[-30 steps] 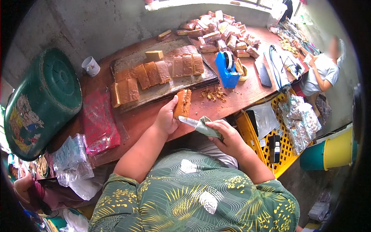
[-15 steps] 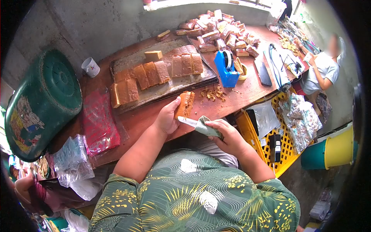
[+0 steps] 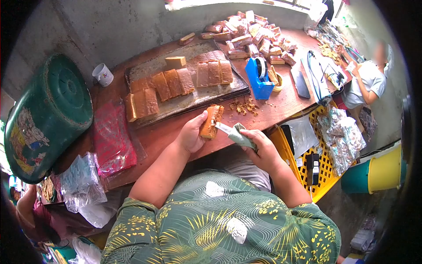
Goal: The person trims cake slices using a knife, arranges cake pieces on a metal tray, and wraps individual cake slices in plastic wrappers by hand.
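Note:
A slice of brown cake [image 3: 209, 125] is gripped in my left hand [image 3: 192, 132], above the front edge of the table. My right hand [image 3: 263, 147] is closed around a knife [image 3: 223, 127] whose handle is wrapped in green cloth [image 3: 241, 137]. The blade's tip touches the right side of the slice, where the crust looks rough and crumbly. Beyond my hands, several cut cake slices [image 3: 172, 83] lie in rows on a worn metal tray [image 3: 202, 97]. Crumbs and trimmings [image 3: 244, 107] are scattered on the wood right of the slice.
A blue tape dispenser [image 3: 259, 79], a phone [image 3: 300, 84] and a heap of wrapped slices [image 3: 259, 37] occupy the table's right and back. Left are a mug [image 3: 103, 75], red plastic bags [image 3: 113, 141] and a green tub [image 3: 48, 119]. A yellow crate [image 3: 323, 189] stands right; another person [image 3: 365, 81] sits beyond.
The knife has shifted from the slice's lower end to its right side, and more of the blade is covered by the slice. My right hand moved slightly right.

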Motion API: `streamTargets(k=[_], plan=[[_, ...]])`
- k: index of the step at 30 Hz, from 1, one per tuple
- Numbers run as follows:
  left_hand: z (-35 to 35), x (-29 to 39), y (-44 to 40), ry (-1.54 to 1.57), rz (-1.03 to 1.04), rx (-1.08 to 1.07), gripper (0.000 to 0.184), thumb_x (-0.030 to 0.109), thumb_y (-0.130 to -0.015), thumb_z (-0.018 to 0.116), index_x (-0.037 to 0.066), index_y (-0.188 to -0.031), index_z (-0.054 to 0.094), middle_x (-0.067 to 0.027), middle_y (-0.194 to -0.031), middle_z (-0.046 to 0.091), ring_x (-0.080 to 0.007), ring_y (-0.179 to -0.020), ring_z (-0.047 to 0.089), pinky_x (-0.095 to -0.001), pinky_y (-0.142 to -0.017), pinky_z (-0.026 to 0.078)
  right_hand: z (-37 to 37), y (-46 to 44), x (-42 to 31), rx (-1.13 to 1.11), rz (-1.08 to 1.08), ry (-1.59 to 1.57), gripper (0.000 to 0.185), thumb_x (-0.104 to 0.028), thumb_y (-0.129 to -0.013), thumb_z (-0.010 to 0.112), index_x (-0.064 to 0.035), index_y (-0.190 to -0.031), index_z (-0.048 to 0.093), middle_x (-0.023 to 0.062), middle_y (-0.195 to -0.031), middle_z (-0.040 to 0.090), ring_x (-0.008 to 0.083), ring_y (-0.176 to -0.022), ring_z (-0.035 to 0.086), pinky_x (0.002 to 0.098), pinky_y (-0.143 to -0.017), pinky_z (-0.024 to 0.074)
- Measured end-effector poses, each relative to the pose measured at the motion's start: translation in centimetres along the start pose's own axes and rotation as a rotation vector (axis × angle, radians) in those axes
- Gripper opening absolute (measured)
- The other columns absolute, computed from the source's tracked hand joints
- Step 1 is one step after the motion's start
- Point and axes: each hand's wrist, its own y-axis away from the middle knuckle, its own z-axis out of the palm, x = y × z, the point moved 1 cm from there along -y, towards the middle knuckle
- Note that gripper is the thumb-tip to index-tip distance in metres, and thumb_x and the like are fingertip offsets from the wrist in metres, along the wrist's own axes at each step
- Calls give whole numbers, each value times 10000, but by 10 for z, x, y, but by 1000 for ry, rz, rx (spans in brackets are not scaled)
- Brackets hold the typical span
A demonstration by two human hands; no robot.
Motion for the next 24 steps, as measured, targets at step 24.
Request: streamTargets(k=[24], plan=[[6, -1, -1, -160, -9, 104, 433, 317, -1126, 411, 0, -1386, 549, -126, -1233, 683, -215, -1089, 694, -373, -961, 567, 1, -12, 6, 26, 72, -87, 491, 3, -896, 726, -46, -1370, 608, 189, -1190, 661, 326, -1119, 656, 377, -990, 508]])
